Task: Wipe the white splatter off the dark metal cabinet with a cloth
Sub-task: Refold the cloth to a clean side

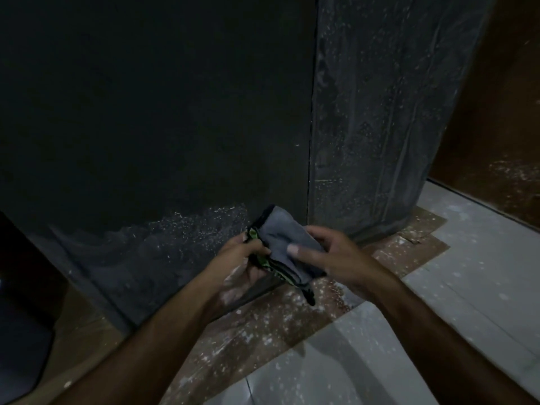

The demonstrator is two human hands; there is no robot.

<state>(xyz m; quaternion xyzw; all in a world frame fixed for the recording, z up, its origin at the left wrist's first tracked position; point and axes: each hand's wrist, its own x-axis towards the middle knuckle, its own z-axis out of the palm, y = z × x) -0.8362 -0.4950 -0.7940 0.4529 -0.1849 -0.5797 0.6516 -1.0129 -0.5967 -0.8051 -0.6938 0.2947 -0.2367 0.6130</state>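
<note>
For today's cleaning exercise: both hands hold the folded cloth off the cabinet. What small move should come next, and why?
Probably press the cloth onto the splatter low on the cabinet front. Left hand and right hand hold it folded, off the metal, with white specks just left.
</note>
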